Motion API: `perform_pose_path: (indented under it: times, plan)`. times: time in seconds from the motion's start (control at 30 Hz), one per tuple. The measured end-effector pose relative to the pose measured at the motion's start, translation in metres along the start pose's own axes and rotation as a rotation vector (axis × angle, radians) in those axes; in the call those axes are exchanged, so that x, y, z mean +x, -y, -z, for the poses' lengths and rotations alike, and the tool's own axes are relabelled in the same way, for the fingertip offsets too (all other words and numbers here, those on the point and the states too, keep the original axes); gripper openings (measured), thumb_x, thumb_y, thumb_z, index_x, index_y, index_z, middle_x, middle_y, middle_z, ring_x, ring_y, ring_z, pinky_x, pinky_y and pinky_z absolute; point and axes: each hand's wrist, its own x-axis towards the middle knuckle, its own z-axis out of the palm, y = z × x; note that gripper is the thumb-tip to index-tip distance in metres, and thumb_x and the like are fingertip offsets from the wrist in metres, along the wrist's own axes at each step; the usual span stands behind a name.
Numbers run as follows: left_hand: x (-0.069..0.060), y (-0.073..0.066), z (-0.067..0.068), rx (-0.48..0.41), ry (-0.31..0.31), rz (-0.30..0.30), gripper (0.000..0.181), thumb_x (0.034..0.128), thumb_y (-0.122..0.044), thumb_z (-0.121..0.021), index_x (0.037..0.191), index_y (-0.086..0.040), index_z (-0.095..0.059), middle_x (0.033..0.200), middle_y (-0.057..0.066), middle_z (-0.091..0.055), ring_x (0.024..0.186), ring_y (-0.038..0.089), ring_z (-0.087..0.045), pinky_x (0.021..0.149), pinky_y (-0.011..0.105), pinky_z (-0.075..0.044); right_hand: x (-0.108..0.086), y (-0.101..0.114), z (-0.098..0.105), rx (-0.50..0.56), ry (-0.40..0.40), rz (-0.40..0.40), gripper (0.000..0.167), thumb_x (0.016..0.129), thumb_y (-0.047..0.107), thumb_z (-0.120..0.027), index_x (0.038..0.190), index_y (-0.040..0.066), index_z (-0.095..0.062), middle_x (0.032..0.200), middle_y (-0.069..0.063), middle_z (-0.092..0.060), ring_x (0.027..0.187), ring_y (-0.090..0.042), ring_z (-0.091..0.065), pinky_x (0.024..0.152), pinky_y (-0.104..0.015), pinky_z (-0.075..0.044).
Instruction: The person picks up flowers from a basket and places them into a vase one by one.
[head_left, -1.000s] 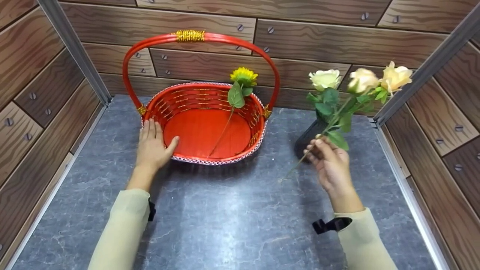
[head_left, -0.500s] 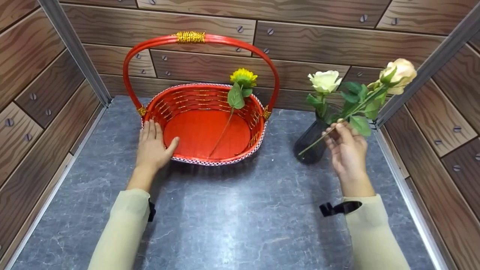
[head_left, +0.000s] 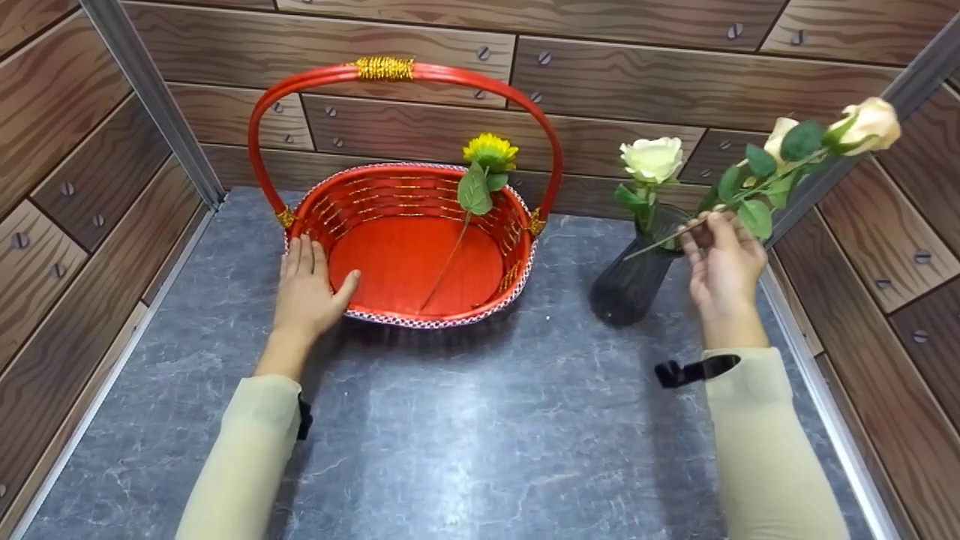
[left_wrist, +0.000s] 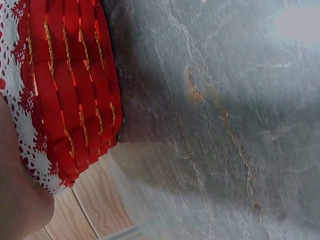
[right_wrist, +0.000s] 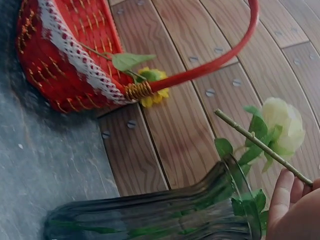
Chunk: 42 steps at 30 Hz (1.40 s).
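Observation:
My left hand (head_left: 304, 289) rests on the left end of a red woven basket (head_left: 416, 322), fingers straight, thumb over the front rim. In the basket lies a yellow sunflower (head_left: 491, 154), its head leaning at the back right rim. My right hand (head_left: 727, 262) pinches the stem of a peach rose (head_left: 866, 126), which tilts to the upper right. The bare stem end (right_wrist: 225, 117) hangs clear near the mouth of a dark glass vase (head_left: 630, 289). A white rose (head_left: 652, 159) stands in the vase. Another peach bloom (head_left: 780, 139) is partly hidden behind the held rose's leaves.
The basket's tall handle (head_left: 386, 69) arches over it, wrapped in gold at the top. Wood-patterned panels (head_left: 600, 82) close off the back and sides, with metal posts (head_left: 139, 90) in the corners. Grey marbled tabletop (head_left: 450, 427) stretches in front.
My right hand has moved up and to the right with the peach rose, its stem end rising from in front of the vase to mouth height. My left hand has stayed on the basket.

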Motion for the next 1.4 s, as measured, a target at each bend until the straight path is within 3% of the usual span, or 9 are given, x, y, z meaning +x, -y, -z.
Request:
perform_pose_path:
  times: [0.43,0.93,1.07,1.2,1.4]
  plan:
    - [0.000,0.000,-0.001,-0.005,-0.022,-0.002,0.089,0.0985,-0.057,-0.044,0.150,0.014,-0.027,0.160,0.032,-0.018,0.152,0.044,-0.009,0.123,0.056,-0.008,0.021,0.012,0.002,-0.020,-0.047,0.056,0.016,0.089,-0.005,-0.070,0.091,0.004,-0.056,0.080,-0.011,-0.068,0.072,-0.021,-0.066,0.069,-0.034,-0.061]
    - [0.000,0.000,-0.001,-0.007,0.005,0.004,0.091,0.0989,-0.058,-0.042,0.151,0.013,-0.023,0.161,0.031,-0.015,0.152,0.044,-0.006,0.123,0.055,-0.006,0.031,0.017,0.002,0.015,-0.099,0.138,0.016,0.088,-0.005,-0.070,0.087,0.003,-0.056,0.075,-0.011,-0.064,0.066,-0.022,-0.063,0.063,-0.034,-0.057]
    - [0.000,-0.001,0.000,-0.007,0.004,0.005,0.091,0.0988,-0.058,-0.042,0.151,0.013,-0.023,0.161,0.031,-0.015,0.152,0.043,-0.006,0.123,0.055,-0.006,0.032,0.013,0.005,-0.025,-0.080,0.177,0.016,0.089,-0.005,-0.069,0.089,0.003,-0.055,0.082,-0.011,-0.062,0.070,-0.022,-0.064,0.066,-0.033,-0.058]
    - [0.001,-0.001,-0.001,-0.005,-0.019,-0.002,0.089,0.0985,-0.057,-0.044,0.150,0.014,-0.026,0.160,0.031,-0.018,0.152,0.044,-0.008,0.123,0.055,-0.007,0.031,0.006,0.009,-0.085,-0.044,0.264,0.014,0.090,-0.003,-0.069,0.089,0.001,-0.055,0.085,-0.012,-0.060,0.072,-0.022,-0.063,0.063,-0.031,-0.058]
    - [0.000,0.000,-0.001,-0.006,-0.012,0.002,0.089,0.0984,-0.056,-0.043,0.151,0.014,-0.025,0.161,0.031,-0.017,0.152,0.043,-0.007,0.123,0.055,-0.007,0.028,-0.006,0.015,-0.274,-0.012,0.404,0.010,0.091,0.000,-0.069,0.093,-0.001,-0.060,0.088,-0.013,-0.064,0.075,-0.020,-0.065,0.065,-0.027,-0.059]
